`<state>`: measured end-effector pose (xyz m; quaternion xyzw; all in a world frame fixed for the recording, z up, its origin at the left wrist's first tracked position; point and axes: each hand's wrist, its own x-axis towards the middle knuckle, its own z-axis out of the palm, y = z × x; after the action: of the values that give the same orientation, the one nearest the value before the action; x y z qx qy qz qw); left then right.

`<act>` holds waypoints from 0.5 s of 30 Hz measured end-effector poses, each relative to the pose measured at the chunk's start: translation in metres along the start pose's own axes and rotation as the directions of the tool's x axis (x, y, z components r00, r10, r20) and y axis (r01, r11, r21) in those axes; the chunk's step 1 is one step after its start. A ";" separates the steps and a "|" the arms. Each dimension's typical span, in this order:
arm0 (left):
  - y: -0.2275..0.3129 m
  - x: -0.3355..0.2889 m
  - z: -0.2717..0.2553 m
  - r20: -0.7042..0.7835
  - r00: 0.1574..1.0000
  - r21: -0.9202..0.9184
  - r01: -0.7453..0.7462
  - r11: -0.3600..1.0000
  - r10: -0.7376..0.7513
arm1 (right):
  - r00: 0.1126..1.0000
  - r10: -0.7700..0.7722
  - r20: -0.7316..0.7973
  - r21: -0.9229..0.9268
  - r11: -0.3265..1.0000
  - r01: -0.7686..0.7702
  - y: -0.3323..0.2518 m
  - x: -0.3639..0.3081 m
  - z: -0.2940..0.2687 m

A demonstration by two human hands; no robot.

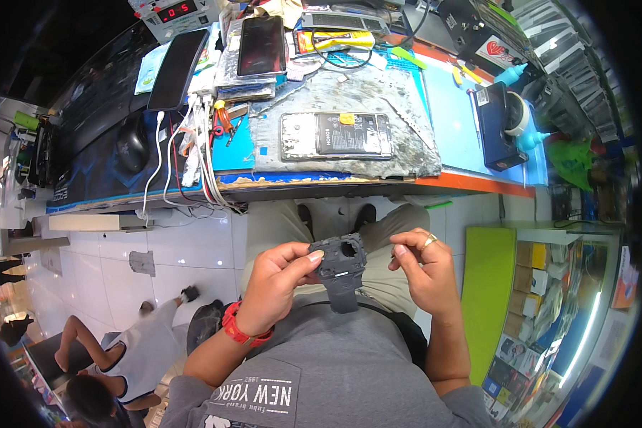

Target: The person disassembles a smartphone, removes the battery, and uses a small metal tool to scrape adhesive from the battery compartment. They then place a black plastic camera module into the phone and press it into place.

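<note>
White floor tiles (200, 246) stretch below the workbench (464, 184), bending toward the dark rim of the view. Over my lap is a dark grey phone part (337, 265) with a round hole near its far end and a broad tongue hanging toward my grey shirt (335, 357). My left hand (274, 278) grips its left edge, thumb on top, the other fingers running underneath and mostly hidden. My right hand (424, 274) is raised just beside the part, apart from it, fingers curled and thumb close to the forefinger; whether something tiny is pinched there I cannot tell. A red watch (237, 328) circles my left wrist, and a gold ring (429, 240) sits on a right finger. Beyond, on the worn grey mat (414, 153), lies an opened phone (335, 137), its battery bared and partly covered by an orange sticker (347, 119). To its left, white cables (205, 157) tangle over the bench's edge. Farther off, a box with red digits (175, 13) is cut off by the upper edge. Down on the left, a person in a pale top (146, 349) looks small and warped.
</note>
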<state>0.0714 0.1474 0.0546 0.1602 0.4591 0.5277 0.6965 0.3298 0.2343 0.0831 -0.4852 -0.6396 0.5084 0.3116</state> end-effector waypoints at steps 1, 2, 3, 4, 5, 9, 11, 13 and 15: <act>0.000 -0.001 0.001 -0.003 1.000 0.016 -0.004 1.000 0.004 | 0.999 -0.013 0.036 -0.012 1.000 0.014 -0.003 0.001 0.000; 0.000 -0.002 0.001 -0.006 1.000 0.033 -0.007 0.999 0.008 | 0.997 -0.026 0.071 -0.023 0.999 0.028 -0.006 0.002 0.001; 0.000 -0.002 0.002 -0.006 1.000 0.050 -0.010 0.999 0.010 | 0.994 -0.038 0.104 -0.036 0.999 0.041 -0.008 0.002 0.001; -0.001 -0.002 0.002 -0.003 1.000 0.064 -0.014 0.998 0.015 | 0.992 -0.047 0.120 -0.043 0.998 0.053 -0.007 0.002 0.003; -0.002 -0.003 0.001 -0.001 1.000 0.077 -0.019 0.997 0.019 | 0.988 -0.057 0.141 -0.062 0.996 0.066 -0.008 0.002 0.004; 0.000 -0.005 0.005 -0.007 0.999 0.131 -0.047 0.990 0.048 | 0.972 -0.078 0.221 -0.136 0.985 0.110 -0.021 0.003 0.008; 0.000 -0.006 0.005 -0.019 0.998 0.168 -0.057 0.984 0.061 | 0.961 -0.103 0.256 -0.172 0.974 0.150 -0.025 0.004 0.008; 0.000 -0.007 0.006 -0.030 0.996 0.198 -0.075 0.977 0.082 | 0.964 -0.097 0.249 -0.167 0.976 0.142 -0.025 0.002 0.009; 0.000 -0.007 0.007 -0.042 0.993 0.223 -0.100 0.970 0.112 | 0.963 -0.107 0.246 -0.169 0.974 0.151 -0.025 0.001 0.009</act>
<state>0.0773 0.1428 0.0620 0.2462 0.5242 0.5142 0.6326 0.3136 0.2319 0.1042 -0.4057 -0.7470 0.4788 0.2195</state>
